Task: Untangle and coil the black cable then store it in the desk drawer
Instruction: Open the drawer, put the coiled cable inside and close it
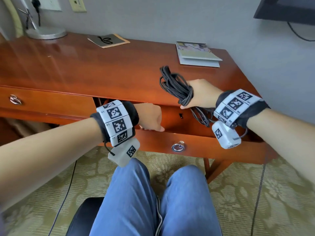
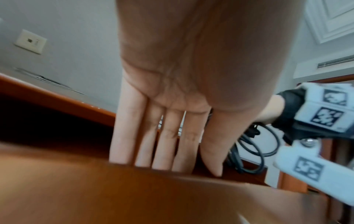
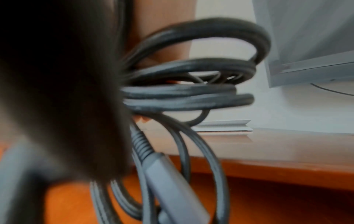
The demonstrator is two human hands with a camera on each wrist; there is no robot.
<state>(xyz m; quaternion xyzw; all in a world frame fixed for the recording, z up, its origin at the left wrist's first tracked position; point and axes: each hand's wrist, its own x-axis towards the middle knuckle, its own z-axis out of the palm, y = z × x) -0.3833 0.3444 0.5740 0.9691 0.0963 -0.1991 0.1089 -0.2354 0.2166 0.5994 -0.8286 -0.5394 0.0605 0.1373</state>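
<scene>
The black cable (image 1: 177, 86) is a coiled bundle of several loops, and my right hand (image 1: 202, 94) grips it round the middle, just above the desk's front edge. Some loops hang down into the open desk drawer (image 1: 162, 142). In the right wrist view the cable (image 3: 187, 97) fills the frame, with a grey plug (image 3: 172, 178) dangling; the hand is a dark blur there. My left hand (image 1: 150, 116) rests on the top edge of the drawer front. Its fingers (image 2: 122, 136) are straight and reach down behind that front (image 2: 134, 194). The cable (image 2: 256, 145) hangs beyond them.
On the wooden desk (image 1: 85, 65) stand a lamp base (image 1: 46, 32), a flat booklet (image 1: 109, 40) and a grey folder (image 1: 197, 55). A second drawer with a ring handle (image 1: 15, 99) at the left is shut. My knees (image 1: 153, 201) are below the open drawer.
</scene>
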